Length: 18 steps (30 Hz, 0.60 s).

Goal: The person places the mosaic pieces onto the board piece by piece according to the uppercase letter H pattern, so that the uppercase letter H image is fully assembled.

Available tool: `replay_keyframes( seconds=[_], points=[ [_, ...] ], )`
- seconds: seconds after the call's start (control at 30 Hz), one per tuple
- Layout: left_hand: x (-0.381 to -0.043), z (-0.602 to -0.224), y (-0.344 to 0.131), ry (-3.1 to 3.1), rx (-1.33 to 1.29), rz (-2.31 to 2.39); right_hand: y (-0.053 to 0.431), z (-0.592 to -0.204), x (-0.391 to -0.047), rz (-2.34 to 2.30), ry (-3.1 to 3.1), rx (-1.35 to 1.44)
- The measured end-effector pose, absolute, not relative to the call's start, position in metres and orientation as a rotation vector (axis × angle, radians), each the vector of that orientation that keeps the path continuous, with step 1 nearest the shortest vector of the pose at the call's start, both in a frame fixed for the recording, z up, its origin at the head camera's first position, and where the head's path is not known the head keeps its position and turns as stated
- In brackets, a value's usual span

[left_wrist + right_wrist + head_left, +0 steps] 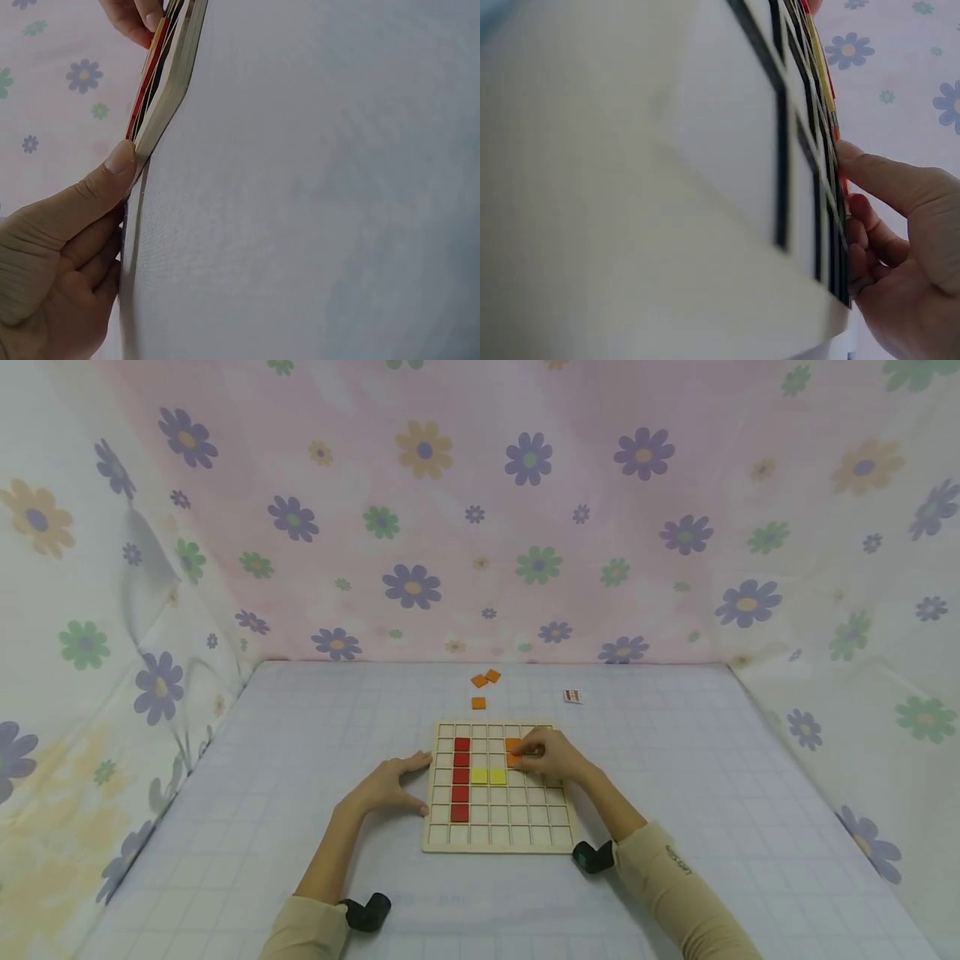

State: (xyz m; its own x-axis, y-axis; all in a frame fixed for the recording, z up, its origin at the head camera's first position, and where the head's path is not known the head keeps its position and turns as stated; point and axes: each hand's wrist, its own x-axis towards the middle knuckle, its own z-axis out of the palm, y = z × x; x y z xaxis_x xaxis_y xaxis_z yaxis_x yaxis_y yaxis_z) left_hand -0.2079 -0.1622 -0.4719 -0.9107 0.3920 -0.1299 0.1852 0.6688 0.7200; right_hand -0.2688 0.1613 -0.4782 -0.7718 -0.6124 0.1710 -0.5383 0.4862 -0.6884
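A pink backdrop cloth (pixel 480 539) printed with purple, green and orange flowers (pixel 643 453) rises behind a pale, faintly gridded tablecloth (pixel 675 777). White floral side cloths hang at the left (pixel 90 577) and right (pixel 862 618), the left one creased and yellowish low down. A small card (pixel 573 696) with brownish markings lies near the tablecloth's far edge, right of centre.

You have one gridded board (pixel 498 848) at lower centre of the frame. On it, count five red tiles (pixel 461 775) in the left part, two yellow tiles (pixel 479 776) in the middle, and at least two orange tiles (pixel 513 745) toward the upper right, your fingers covering part. Above it you have three loose orange tiles (pixel 478 702), and to their right one small printed piece (pixel 573 696). You show two hands (pixel 387 783).
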Motion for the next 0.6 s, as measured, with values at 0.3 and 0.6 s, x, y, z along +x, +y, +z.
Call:
replay_keyframes(
  seconds=[0.3, 0.6],
  points=[
    [-0.206, -0.474, -0.163, 2.613, 0.45, 1.104, 0.159, -0.472, -0.293, -1.168, 2.593, -0.887],
    [-0.207, -0.473, -0.163, 2.598, 0.45, 1.149, 0.128, -0.475, -0.329, -1.335, 2.706, -0.835]
  ],
)
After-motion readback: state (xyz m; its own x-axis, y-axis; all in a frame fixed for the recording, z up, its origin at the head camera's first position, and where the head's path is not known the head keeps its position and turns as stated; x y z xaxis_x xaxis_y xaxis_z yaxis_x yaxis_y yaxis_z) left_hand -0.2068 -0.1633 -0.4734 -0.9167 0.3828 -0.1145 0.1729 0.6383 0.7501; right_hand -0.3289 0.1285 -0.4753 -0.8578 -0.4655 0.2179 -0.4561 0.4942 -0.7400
